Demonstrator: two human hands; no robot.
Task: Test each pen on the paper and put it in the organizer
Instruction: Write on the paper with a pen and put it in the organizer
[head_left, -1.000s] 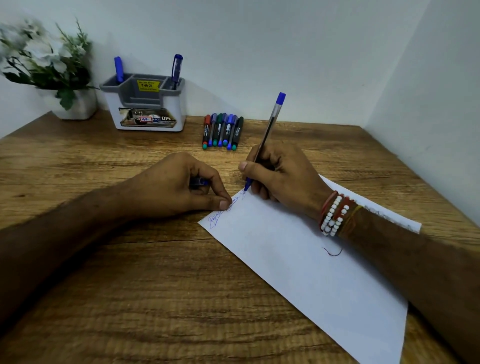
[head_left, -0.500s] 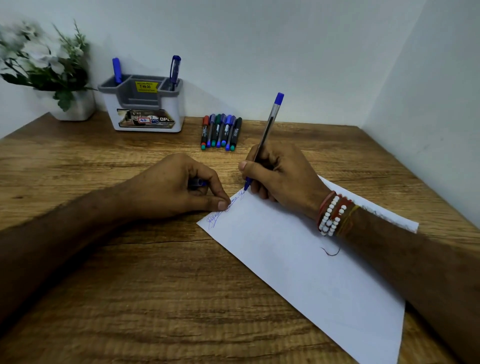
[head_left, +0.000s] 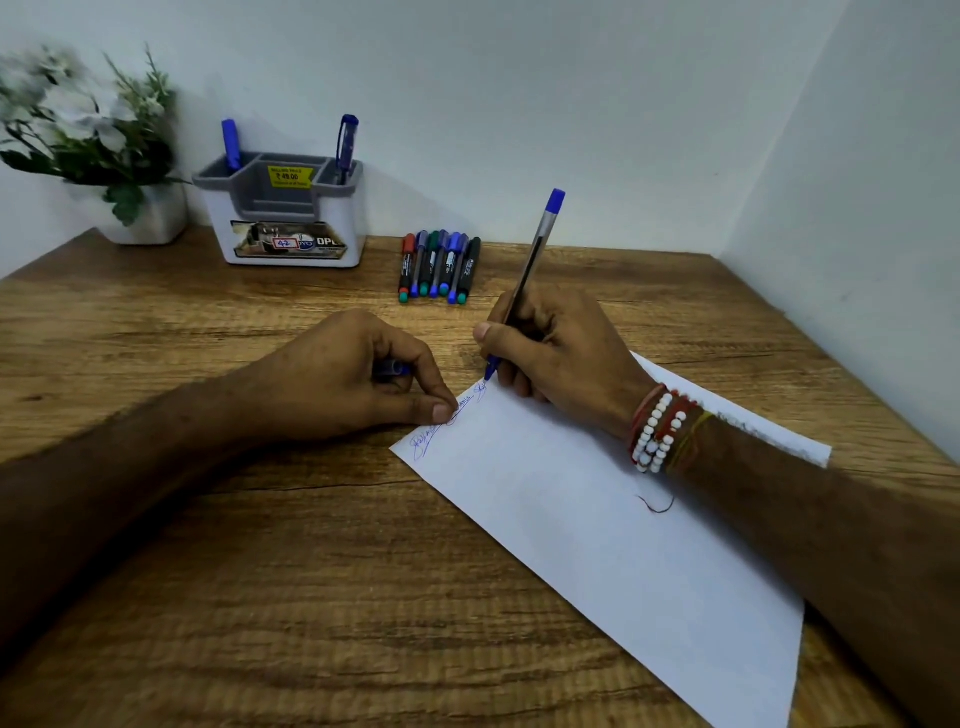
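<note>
The right hand (head_left: 561, 353) grips a clear blue-ended ballpoint pen (head_left: 535, 249), tilted up and away, tip at the far corner of the white paper sheet (head_left: 597, 519); the left hand (head_left: 343, 374), curled round a blue cap (head_left: 392, 369), lies nearer the grey-and-white organizer (head_left: 291, 244) standing far left on the wooden surface (head_left: 208, 571).

A wooden table (head_left: 208, 571) with dark grain fills a corner — a plain pale wall (head_left: 519, 78) behind it, a second wall (head_left: 883, 208) closing in on the right. At far left a white pot (head_left: 150, 221) holds white flowers (head_left: 78, 114) — blurred. The light is soft and even.
</note>
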